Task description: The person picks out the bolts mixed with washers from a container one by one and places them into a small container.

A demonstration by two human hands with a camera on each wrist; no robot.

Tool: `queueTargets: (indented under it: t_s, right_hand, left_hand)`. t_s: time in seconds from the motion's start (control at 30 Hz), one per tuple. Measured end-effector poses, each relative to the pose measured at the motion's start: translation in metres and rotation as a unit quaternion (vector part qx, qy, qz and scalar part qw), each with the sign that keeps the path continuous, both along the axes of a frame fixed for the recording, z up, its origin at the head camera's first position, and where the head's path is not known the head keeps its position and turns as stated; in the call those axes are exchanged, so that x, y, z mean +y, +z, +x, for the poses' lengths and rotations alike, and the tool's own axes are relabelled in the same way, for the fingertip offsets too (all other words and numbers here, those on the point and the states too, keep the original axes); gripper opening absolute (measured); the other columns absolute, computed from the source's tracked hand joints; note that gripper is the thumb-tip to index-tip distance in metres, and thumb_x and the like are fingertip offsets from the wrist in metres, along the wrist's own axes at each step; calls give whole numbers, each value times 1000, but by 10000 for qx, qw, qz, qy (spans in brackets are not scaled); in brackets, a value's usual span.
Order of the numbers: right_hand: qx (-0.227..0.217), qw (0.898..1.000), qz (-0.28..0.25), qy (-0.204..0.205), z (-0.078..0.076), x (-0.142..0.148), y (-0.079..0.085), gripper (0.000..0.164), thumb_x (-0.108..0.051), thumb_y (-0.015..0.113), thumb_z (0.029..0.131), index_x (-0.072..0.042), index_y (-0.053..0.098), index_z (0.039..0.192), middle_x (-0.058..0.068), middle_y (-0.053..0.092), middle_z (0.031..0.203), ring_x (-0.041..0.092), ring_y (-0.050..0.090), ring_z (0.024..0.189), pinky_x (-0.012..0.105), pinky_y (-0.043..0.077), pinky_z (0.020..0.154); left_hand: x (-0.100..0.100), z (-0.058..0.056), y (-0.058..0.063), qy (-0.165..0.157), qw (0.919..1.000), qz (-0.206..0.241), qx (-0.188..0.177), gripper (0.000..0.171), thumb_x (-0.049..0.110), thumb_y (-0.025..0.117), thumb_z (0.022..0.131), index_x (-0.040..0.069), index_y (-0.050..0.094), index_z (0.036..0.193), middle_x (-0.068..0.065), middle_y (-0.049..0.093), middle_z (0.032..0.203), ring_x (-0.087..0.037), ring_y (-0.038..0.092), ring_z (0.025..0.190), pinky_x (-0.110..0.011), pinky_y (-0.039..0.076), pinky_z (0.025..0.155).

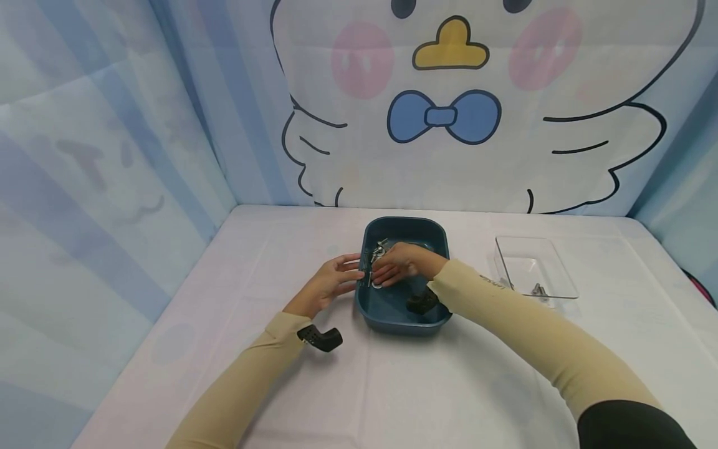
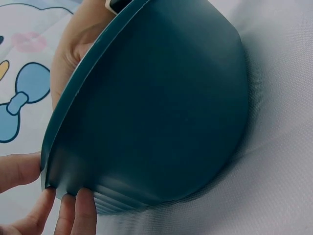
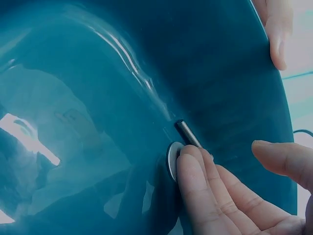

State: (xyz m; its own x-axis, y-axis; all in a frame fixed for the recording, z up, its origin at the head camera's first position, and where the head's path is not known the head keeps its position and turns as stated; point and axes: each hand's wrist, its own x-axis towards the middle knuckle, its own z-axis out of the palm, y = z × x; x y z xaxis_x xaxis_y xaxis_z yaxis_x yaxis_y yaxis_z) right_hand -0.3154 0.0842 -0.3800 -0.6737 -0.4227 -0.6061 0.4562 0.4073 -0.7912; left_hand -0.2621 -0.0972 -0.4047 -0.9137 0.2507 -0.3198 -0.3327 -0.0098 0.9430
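Your right hand [image 1: 406,262] is inside the dark blue-green basin [image 1: 404,328], on its left part, near to the left wall. There, the fingers touch a round metal disc [image 3: 172,159], and close beside it a bolt [image 3: 188,132] lies slanted near the foot of the wall. The thumb stands well apart from the other fingers, so they are not clamped together on the disc. Some more metal parts [image 1: 379,249] lie further along the same wall, beyond your fingers.

Your left hand [image 1: 325,284] is outside the basin, with its fingers apart and almost straight; the tips touch the rim and the outer face of the left wall.

About the room: the right side of the basin floor is wide, though your wrist crosses over the right rim. Behind the far rim, only a short strip of tabletop [image 1: 314,399] stays before the printed cloth [image 1: 336,162]. On your side, the tabletop extends broadly. A clear box [image 1: 530,268] with small metal pieces [image 1: 538,290] stands apart to the right, near your right sleeve [image 1: 505,318].
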Motion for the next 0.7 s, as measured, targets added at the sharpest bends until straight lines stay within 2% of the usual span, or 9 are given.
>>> queueTargets:
  t_s: [0.23, 0.5, 0.7]
  right_hand:
    - [-107, 9999, -101, -88, 2, -2, 1, 30, -8, 53, 94, 10, 56, 118, 10, 70, 84, 17, 68, 76, 31, 58, 80]
    - [-283, 9990, -293, -171, 3, -6, -1, 14, -6, 52, 94, 4, 60, 100, 10, 69, 80, 17, 68, 76, 33, 57, 85]
    - [-448, 9977, -406, -306, 3, -6, -3, 17, -6, 49, 95, 5, 58, 104, 9, 68, 78, 15, 68, 73, 28, 58, 79]
  left_hand:
    - [-1, -1, -1, 33, 10000, -14, -20, 51, 3, 57, 91, 7, 40, 140, -16, 42, 145, -31, 46, 130, -46, 39, 108]
    - [-1, -2, -1, 4, 10000, 3, -15, 52, 2, 57, 91, 7, 39, 141, -16, 42, 145, -31, 46, 130, -46, 38, 108]
    - [-1, 0, 0, -50, 10000, 32, -16, 53, 2, 55, 92, 6, 38, 141, -16, 40, 146, -32, 44, 132, -46, 38, 109]
